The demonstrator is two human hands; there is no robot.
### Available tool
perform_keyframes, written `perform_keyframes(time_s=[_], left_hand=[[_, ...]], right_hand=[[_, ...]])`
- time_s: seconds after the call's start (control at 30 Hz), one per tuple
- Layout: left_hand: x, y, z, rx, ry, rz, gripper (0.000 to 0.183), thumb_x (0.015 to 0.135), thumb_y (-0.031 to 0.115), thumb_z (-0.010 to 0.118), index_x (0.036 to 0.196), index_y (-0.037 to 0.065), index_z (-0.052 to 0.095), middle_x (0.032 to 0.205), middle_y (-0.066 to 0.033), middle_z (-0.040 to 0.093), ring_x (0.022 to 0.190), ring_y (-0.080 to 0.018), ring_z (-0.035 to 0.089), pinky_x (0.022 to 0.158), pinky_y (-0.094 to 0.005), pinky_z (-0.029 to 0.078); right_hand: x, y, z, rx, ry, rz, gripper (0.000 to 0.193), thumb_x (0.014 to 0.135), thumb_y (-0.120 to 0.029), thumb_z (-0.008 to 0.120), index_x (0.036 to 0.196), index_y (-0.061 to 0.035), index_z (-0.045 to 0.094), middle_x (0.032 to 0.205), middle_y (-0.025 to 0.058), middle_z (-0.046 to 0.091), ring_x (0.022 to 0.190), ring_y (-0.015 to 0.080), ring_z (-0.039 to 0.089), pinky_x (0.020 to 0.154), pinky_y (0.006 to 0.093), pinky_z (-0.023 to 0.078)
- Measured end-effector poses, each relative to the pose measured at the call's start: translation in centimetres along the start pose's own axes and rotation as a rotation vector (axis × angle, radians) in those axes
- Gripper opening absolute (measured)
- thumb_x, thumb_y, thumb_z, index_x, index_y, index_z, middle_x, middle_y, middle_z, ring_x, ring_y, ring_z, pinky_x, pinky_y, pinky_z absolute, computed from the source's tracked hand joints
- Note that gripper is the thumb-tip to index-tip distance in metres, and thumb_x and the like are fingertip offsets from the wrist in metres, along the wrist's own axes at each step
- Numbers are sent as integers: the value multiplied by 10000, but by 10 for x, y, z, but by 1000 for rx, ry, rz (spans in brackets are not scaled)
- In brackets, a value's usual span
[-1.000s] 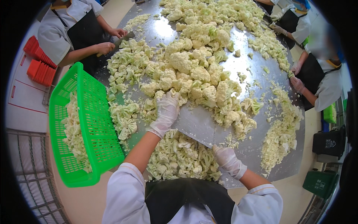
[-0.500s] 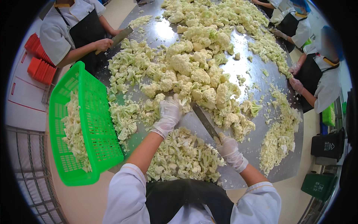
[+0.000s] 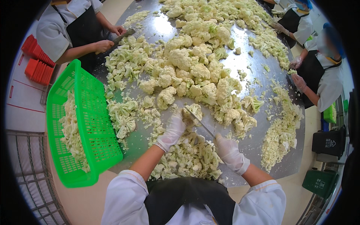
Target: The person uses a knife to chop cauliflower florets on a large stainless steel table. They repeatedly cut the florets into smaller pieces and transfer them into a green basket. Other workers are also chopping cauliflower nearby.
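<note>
My right hand (image 3: 231, 153), in a clear glove, is closed round the handle of a knife (image 3: 203, 125). The blade slants up and left, its narrow edge turned toward me and its tip against a cauliflower piece (image 3: 194, 112). My gloved left hand (image 3: 174, 127) grips that piece from its left side; some fingertips are hidden behind it. Below both hands, against my apron, lies a pile of cut cauliflower florets (image 3: 187, 159). Beyond them a large heap of cauliflower (image 3: 200, 71) runs up the middle of the metal table (image 3: 243, 168).
A green perforated basket (image 3: 98, 150) with cut pieces stands tilted at my left. Fine crumbs (image 3: 275, 150) lie on the right. At the far left a co-worker holds a cleaver (image 3: 125, 35); co-workers (image 3: 318, 75) stand along the right edge. Bins (image 3: 320, 183) stand beyond on the floor.
My left hand has drawn back from the heap toward me with a cauliflower piece. The knife has turned, and its tip now meets that piece. The left co-worker's hand has shifted along the cleaver.
</note>
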State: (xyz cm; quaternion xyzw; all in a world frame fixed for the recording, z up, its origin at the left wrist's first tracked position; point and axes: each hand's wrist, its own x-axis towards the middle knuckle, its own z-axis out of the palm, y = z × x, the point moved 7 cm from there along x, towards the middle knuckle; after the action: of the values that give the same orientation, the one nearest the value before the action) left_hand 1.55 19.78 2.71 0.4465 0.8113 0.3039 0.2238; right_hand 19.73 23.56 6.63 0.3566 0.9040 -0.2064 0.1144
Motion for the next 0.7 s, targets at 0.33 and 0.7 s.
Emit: perform_keyframes(time_s=[0.33, 0.7], left_hand=[[-8, -1, -3, -154, 114, 20, 566, 660, 147, 638, 1146, 35, 370, 970, -163, 474, 852, -275, 497, 730, -328, 403], [-16, -21, 12, -188, 44, -116, 388, 676, 105, 590, 1032, 28, 454, 828, -132, 507, 734, -235, 516, 657, -305, 419]], right_hand=[[63, -8, 18, 114, -30, -2, 160, 759, -143, 464, 807, 8, 491, 681, 205, 559, 669, 341, 560, 596, 405, 443], [48, -8, -3, 219, -39, 135, 177, 782, -173, 449, 830, -8, 491, 673, 197, 560, 659, 326, 566, 572, 387, 453]])
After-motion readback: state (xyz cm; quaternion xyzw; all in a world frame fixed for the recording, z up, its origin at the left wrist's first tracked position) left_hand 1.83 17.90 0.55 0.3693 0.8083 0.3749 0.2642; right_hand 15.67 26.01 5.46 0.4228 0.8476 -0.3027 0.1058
